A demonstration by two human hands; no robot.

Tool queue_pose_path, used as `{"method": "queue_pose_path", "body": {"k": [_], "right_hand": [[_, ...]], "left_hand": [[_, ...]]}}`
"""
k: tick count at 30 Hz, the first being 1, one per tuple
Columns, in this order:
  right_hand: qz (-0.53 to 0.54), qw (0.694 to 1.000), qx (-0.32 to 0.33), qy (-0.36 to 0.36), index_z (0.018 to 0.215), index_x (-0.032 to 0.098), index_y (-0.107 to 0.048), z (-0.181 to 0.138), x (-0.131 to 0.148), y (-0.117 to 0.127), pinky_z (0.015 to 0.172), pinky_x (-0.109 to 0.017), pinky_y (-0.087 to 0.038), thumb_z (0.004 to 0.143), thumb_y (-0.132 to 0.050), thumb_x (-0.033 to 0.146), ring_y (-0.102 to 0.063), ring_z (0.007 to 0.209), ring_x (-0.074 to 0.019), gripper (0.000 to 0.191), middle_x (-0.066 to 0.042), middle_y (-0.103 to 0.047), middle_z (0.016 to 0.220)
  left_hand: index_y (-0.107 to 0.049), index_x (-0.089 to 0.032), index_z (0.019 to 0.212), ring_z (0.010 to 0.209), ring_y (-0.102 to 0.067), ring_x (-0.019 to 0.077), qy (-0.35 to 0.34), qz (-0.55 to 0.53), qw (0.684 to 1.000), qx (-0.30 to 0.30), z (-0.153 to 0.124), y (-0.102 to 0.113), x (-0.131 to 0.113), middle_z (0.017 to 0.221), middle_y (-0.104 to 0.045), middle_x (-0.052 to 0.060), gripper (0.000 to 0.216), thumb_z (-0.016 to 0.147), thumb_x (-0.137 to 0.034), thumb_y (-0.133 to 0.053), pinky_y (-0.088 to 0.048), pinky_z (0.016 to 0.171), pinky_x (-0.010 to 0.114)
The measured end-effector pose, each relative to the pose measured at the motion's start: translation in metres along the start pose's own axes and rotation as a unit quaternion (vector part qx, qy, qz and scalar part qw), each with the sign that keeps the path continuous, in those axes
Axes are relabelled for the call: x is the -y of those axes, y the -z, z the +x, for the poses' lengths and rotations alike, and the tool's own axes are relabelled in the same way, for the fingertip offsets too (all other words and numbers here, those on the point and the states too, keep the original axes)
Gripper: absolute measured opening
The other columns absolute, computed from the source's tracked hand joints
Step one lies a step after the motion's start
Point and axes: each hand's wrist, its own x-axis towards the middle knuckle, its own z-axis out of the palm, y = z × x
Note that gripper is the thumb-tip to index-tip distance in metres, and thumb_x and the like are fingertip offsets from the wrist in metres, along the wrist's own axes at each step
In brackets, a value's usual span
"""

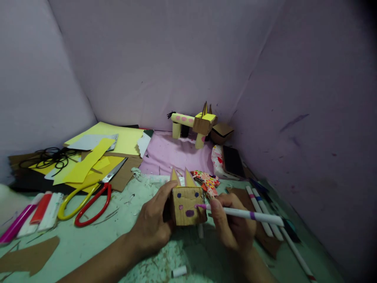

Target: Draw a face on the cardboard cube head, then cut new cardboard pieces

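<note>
My left hand (157,218) grips a small cardboard box head (184,200) from its left side. The head has two pointed ears, pink-edged with yellow inside, dark blue eyes, a purple oval low on its front and a pink cheek patch on the left. In my right hand (232,222) is a white marker (246,213) with a purple band, held like a pen. Its pink-purple tip touches the right cheek of the box face. A white marker cap (179,271) lies on the green table nearer to me. My left fingertips are partly hidden behind the box.
Scissors (92,196) with red and yellow handles lie left, beside yellow paper (91,163) and black cord (53,159). A cardboard animal figure (203,125) stands at the back. White markers (260,212) and a phone (232,161) lie right. Pale walls (165,59) enclose the table.
</note>
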Motion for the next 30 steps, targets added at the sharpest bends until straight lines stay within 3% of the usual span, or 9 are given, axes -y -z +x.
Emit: {"method": "queue_pose_path", "body": {"k": [4,10,15,21,30], "right_hand": [[0.047,0.999,-0.025,-0.004,0.078,0.021,-0.054,-0.004,0.010,-0.008,0.051,-0.025,-0.036,0.091,-0.049,0.011,-0.047,0.052,-0.0105,0.017,0.004,-0.052,0.063],[0.018,0.999,0.043,-0.020,0.078,0.022,-0.055,-0.011,0.016,-0.018,0.049,-0.026,-0.033,0.094,-0.052,0.021,-0.048,0.050,-0.0113,0.015,0.003,-0.055,0.061],[0.005,0.999,0.032,-0.011,0.079,0.022,-0.054,-0.011,0.014,-0.018,0.050,-0.026,-0.036,0.096,-0.050,0.024,-0.049,0.050,-0.0122,0.018,0.002,-0.057,0.062],[-0.001,0.997,0.077,-0.012,0.078,0.021,-0.053,-0.008,0.017,-0.018,0.044,-0.024,-0.030,0.095,-0.052,0.020,-0.043,0.045,-0.0102,0.017,0.004,-0.052,0.058],[0.000,0.998,0.056,-0.006,0.078,0.021,-0.053,-0.007,0.015,-0.017,0.047,-0.025,-0.033,0.095,-0.051,0.021,-0.048,0.048,-0.0108,0.017,0.003,-0.054,0.059]], "left_hand": [[-0.034,-0.024,0.141,0.120,-0.057,0.0290,-0.016,0.014,1.000,-0.006,-0.002,0.000,0.001,0.138,-0.053,0.011,0.075,0.072,-0.010,-0.059,-0.049,0.101,0.042],[-0.032,-0.025,0.142,0.122,-0.057,0.0284,-0.023,0.016,1.000,-0.005,-0.003,0.000,0.000,0.142,-0.052,0.009,0.077,0.070,-0.007,-0.055,-0.051,0.099,0.041],[-0.032,-0.025,0.142,0.118,-0.059,0.0281,-0.025,0.031,0.999,-0.008,-0.002,0.000,0.001,0.142,-0.052,0.009,0.078,0.069,-0.007,-0.056,-0.052,0.096,0.041],[-0.032,-0.026,0.142,0.121,-0.057,0.0272,-0.036,0.031,0.999,-0.010,-0.003,0.000,0.002,0.139,-0.053,0.008,0.078,0.071,-0.007,-0.056,-0.049,0.101,0.040],[-0.030,-0.026,0.143,0.123,-0.055,0.0271,-0.034,0.029,0.999,-0.009,-0.003,-0.001,0.001,0.140,-0.052,0.007,0.081,0.068,-0.003,-0.054,-0.047,0.105,0.041]]}}
